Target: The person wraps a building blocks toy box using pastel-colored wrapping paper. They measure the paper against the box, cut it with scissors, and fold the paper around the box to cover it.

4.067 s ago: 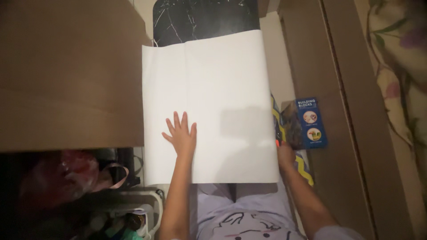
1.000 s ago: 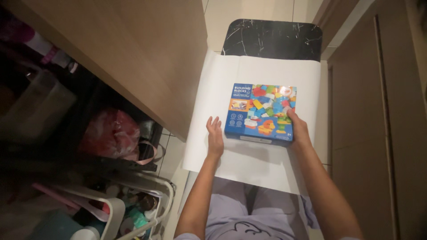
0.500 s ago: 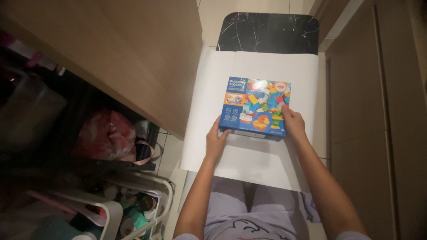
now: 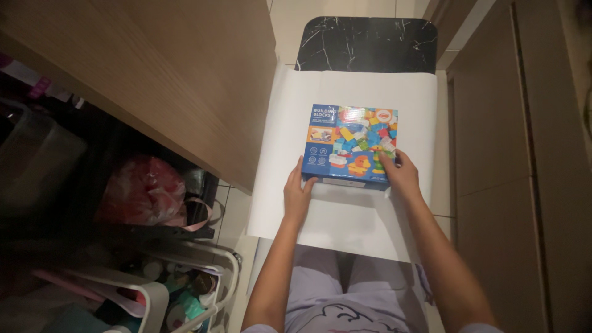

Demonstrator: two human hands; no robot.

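Observation:
A flat blue box (image 4: 349,142) printed with colourful building blocks lies on a large white paper sheet (image 4: 345,209). The sheet covers a small black marble-patterned table (image 4: 364,43), whose far end shows. My left hand (image 4: 296,192) grips the box's near left corner, thumb on its front edge. My right hand (image 4: 399,175) holds the near right corner, fingers resting on the lid. Both forearms reach in from below.
A wooden desk top (image 4: 172,74) runs along the left, overlapping the sheet's edge. Under it sit a red plastic bag (image 4: 145,188) and a white wire cart (image 4: 185,283) with bottles. Wooden cabinet fronts (image 4: 512,154) line the right. Pale floor tiles show between.
The box came from the right side onto the sheet, and my left hand moved from flat on the paper to the box's corner. Over the last half second the box barely shifted.

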